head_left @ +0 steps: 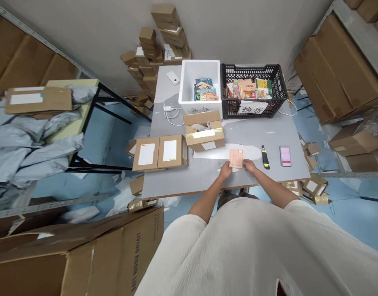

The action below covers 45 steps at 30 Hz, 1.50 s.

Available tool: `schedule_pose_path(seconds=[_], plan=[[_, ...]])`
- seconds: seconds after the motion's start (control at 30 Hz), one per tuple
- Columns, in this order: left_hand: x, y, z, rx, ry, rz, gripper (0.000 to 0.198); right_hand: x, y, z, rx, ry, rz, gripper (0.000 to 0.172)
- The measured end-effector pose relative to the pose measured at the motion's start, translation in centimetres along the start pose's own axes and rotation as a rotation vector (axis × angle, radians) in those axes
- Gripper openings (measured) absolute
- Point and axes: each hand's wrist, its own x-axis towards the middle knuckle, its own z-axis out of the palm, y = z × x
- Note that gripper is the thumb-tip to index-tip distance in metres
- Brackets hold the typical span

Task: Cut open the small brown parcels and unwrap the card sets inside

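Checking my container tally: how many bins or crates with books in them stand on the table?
2: the white bin at the back of the table, and the black crate just right of it. I see no sign of others hidden.

Diffuse indoor light, counter [173, 181] evenly lit around hands [226, 170], white shirt [238, 246] below them bright, floor [96, 127] dimmer far left, wide-angle stretching toward edges, pixelated pink item [285, 156] right of hands, print on held book [236, 158] unreadably small.

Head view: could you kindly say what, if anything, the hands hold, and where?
A pink book: left hand on its lower left edge, right hand lower right.
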Motion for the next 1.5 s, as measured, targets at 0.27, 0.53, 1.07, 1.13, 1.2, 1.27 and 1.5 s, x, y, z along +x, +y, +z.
schedule_pose_path(seconds=[0.27,0.53,1.07,1.13,1.2,1.27,1.5], plan=[[0.4,-0.4,1.0,-0.031,-0.051,-0.032,0.067,-0.1,0.0,0.2,-0.042,0.011,-0.064,0.034],[0.3,2.6,4.9,-0.001,-0.184,0.085,0.043,-0.3,0.5,-4.2,-0.126,0.175,-0.074,0.019],[0.2,3.0,1.8,0.079,0.201,-0.029,0.047,-0.8,-0.3,-4.7,-0.145,-0.028,-0.337,0.015],[0.0,2.2,1.3,0.069,0.184,-0.059,0.047,-0.5,0.0,-4.3,-0.164,-0.036,-0.315,0.010],[-0.1,1.5,1.0,0.061,0.166,-0.078,0.047,-0.2,0.2,-4.0,-0.181,-0.045,-0.302,0.011],[-0.2,1.2,0.9,0.055,0.150,-0.086,0.046,0.0,0.4,-3.8,-0.179,-0.052,-0.294,0.013],[0.1,0.8,1.9,0.035,0.053,-0.121,0.049,0.0,0.6,-3.1,-0.149,-0.080,-0.262,0.018]])
